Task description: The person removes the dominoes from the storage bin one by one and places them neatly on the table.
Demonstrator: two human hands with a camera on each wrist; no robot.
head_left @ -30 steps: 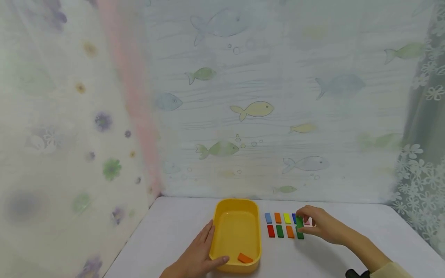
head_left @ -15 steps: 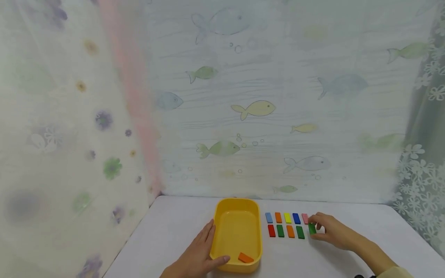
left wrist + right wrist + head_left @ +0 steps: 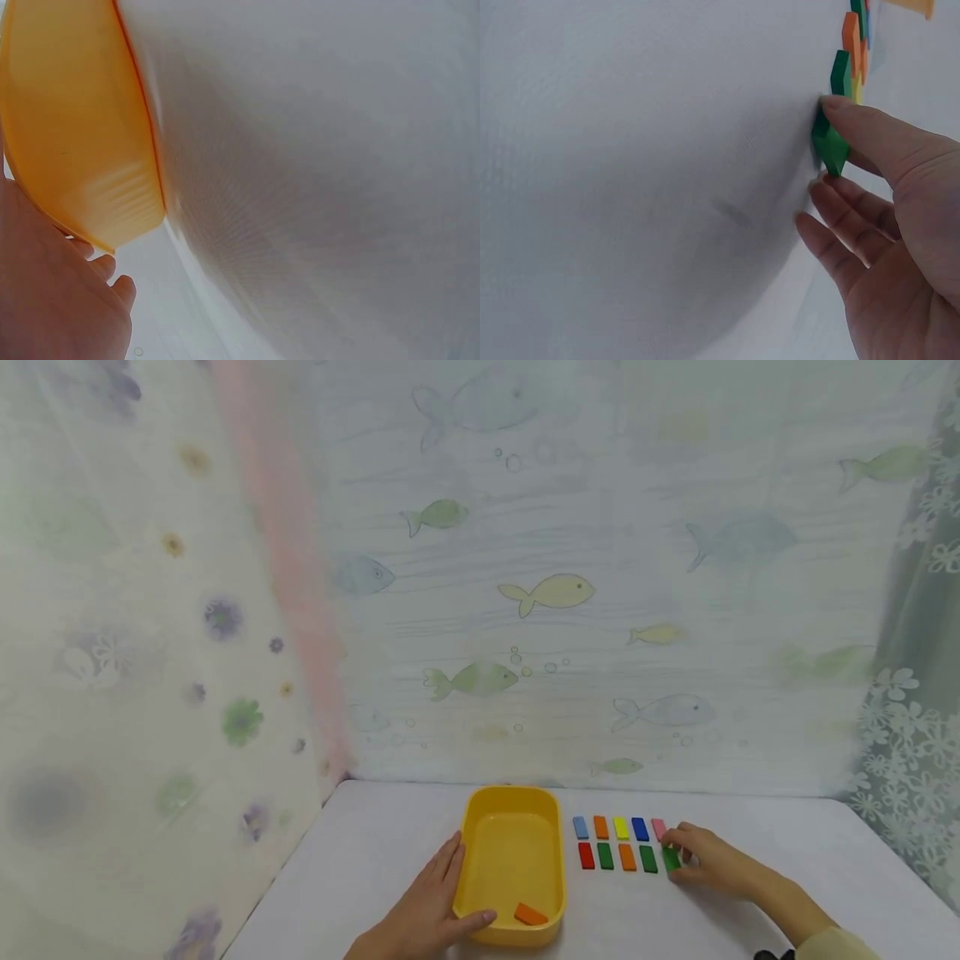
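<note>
My left hand (image 3: 423,906) holds the yellow plastic tub (image 3: 512,937) by its near left corner, thumb over the rim and fingers along the outer wall. One orange block (image 3: 531,914) lies inside. In the right wrist view, my right hand (image 3: 900,202) pinches a green block (image 3: 830,146) between thumb and fingers, low over the table. This block is at the right end of the near row, beside another green block (image 3: 648,859). A pink block (image 3: 659,829) lies just beyond my right fingertips.
Left along the near row are orange (image 3: 627,857), green (image 3: 605,857) and red (image 3: 586,856) blocks. The far row holds light blue (image 3: 581,827), orange (image 3: 601,827), yellow (image 3: 621,828) and dark blue (image 3: 640,829) ones. A fish-patterned curtain (image 3: 555,693) hangs behind the white table.
My right hand has moved right with the green block, from over the near row's other green block to the row's right end, and lowered it. The left hand stays on the tub.
</note>
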